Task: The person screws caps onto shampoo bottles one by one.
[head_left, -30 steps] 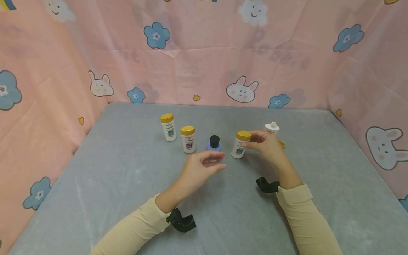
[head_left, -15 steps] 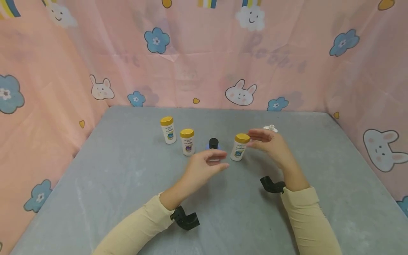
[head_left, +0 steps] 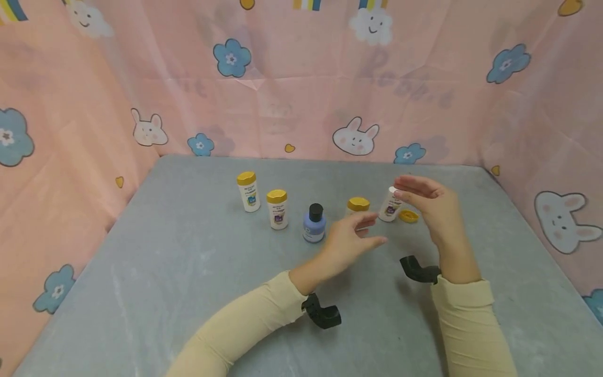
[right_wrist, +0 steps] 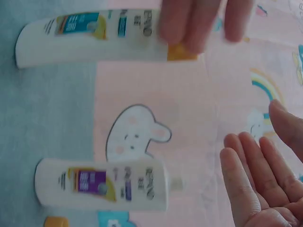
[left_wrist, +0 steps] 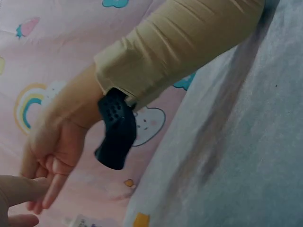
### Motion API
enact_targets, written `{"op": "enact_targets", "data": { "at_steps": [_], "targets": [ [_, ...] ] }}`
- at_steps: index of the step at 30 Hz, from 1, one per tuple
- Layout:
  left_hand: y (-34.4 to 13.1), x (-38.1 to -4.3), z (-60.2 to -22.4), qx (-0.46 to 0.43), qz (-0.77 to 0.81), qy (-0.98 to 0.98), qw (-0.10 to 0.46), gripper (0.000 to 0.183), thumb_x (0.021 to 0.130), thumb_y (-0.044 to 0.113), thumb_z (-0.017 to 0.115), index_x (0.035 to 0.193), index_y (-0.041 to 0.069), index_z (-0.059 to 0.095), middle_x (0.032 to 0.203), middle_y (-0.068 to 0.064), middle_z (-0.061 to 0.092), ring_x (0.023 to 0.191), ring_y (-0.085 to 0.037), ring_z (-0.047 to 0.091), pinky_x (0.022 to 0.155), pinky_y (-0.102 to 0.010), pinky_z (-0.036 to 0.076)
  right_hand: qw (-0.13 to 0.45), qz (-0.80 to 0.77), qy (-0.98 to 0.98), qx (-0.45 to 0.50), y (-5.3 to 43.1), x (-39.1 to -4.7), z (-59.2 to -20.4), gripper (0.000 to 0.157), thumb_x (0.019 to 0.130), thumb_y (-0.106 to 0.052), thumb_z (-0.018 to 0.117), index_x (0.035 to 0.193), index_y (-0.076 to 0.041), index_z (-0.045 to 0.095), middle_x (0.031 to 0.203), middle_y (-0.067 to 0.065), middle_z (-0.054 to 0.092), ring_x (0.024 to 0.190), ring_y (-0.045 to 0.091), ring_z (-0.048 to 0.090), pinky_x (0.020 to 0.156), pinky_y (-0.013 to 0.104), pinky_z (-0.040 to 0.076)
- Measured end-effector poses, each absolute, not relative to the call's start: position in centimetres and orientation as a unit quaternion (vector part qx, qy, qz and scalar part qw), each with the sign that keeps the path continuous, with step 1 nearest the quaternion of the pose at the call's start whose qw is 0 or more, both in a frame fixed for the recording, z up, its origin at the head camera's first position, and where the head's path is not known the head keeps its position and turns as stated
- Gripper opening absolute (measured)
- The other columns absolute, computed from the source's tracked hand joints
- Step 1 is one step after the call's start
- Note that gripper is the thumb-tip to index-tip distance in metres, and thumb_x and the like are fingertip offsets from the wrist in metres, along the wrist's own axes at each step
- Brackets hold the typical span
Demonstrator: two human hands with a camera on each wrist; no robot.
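My left hand (head_left: 348, 242), fingers relaxed and holding nothing, passes in front of a white bottle with a gold cap (head_left: 358, 203) and hides its lower part. That bottle's teal label (right_wrist: 81, 23) shows in the right wrist view, with left fingertips overlapping its cap. My right hand (head_left: 435, 209) is raised, its fingers loosely extended and free of any object. Right beside its fingertips in the head view stands an uncapped white bottle (head_left: 390, 208) with a purple label, its white nozzle (right_wrist: 177, 184) bare. A loose gold cap (head_left: 408, 216) lies on the table next to it.
Left of my hands stand a blue bottle with a black cap (head_left: 313, 226) and two white gold-capped bottles, one nearer (head_left: 278, 213) and one farther back (head_left: 249, 196). A pink patterned cloth (head_left: 282, 94) rises behind the grey table (head_left: 141, 272).
My right hand has moved right and up, away from the teal-labelled bottle. My left hand has moved right, uncovering the blue bottle and covering part of the teal-labelled one.
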State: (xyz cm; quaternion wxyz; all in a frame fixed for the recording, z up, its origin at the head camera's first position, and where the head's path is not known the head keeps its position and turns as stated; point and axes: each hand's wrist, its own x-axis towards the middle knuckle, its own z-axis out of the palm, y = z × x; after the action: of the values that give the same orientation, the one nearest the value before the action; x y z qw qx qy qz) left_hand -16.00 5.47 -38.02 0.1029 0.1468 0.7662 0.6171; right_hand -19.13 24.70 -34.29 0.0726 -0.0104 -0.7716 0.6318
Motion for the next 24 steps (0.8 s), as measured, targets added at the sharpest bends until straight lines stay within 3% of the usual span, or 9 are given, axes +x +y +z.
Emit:
{"op": "enact_targets", "data": {
  "at_steps": [3, 7, 10, 16, 24],
  "targets": [
    [7.0, -16.5, -38.5, 0.139, 0.607, 0.777, 0.096, 0.06, 0.085, 0.023, 0.08, 0.139, 0.013, 0.057, 0.141, -0.002, 0.06, 0.128, -0.011, 0.058, 0.101, -0.017, 0.049, 0.086, 0.677, -0.73, -0.038, 25.4, -19.4, -34.4, 0.037, 0.085, -0.02, 0.079, 0.12, -0.01, 0.07, 0.097, -0.022, 0.074, 0.098, -0.003, 0.066, 0.084, 0.008, 0.049],
    [8.7, -17.0, -39.2, 0.13, 0.586, 0.794, 0.095, 0.065, 0.084, 0.025, 0.081, 0.142, 0.013, 0.054, 0.143, -0.003, 0.058, 0.13, -0.016, 0.057, 0.102, -0.022, 0.049, 0.102, 0.748, -0.654, -0.047, 26.5, -19.5, -34.7, 0.022, 0.085, -0.007, 0.077, 0.106, -0.014, 0.075, 0.094, -0.013, 0.076, 0.09, 0.0, 0.071, 0.081, 0.011, 0.054],
    [9.8, -17.3, -39.6, 0.134, 0.558, 0.814, 0.087, 0.071, 0.084, 0.027, 0.081, 0.147, 0.014, 0.049, 0.146, -0.004, 0.056, 0.13, -0.02, 0.057, 0.103, -0.027, 0.05, 0.105, 0.783, -0.611, -0.05, 27.3, -19.6, -34.9, 0.022, 0.086, 0.002, 0.073, 0.1, -0.014, 0.075, 0.091, -0.007, 0.077, 0.085, 0.002, 0.073, 0.078, 0.014, 0.057],
    [11.3, -17.9, -40.2, 0.132, 0.523, 0.839, 0.07, 0.09, 0.084, 0.031, 0.08, 0.157, 0.019, 0.029, 0.158, 0.002, 0.04, 0.144, -0.016, 0.041, 0.116, -0.034, 0.039, 0.062, 0.763, -0.638, -0.086, 28.8, -20.2, -35.7, 0.017, 0.083, -0.008, 0.079, 0.097, -0.017, 0.075, 0.091, -0.011, 0.076, 0.085, 0.0, 0.071, 0.076, 0.011, 0.055],
    [12.4, -18.6, -40.3, 0.116, 0.525, 0.842, 0.052, 0.094, 0.084, 0.027, 0.081, 0.158, 0.015, 0.024, 0.16, -0.002, 0.036, 0.146, -0.017, 0.037, 0.118, -0.035, 0.037, -0.002, 0.733, -0.673, -0.097, 30.3, -21.2, -37.1, 0.013, 0.085, -0.015, 0.079, 0.095, -0.023, 0.074, 0.094, -0.017, 0.072, 0.087, -0.005, 0.067, 0.077, 0.01, 0.054]
  ]
}}
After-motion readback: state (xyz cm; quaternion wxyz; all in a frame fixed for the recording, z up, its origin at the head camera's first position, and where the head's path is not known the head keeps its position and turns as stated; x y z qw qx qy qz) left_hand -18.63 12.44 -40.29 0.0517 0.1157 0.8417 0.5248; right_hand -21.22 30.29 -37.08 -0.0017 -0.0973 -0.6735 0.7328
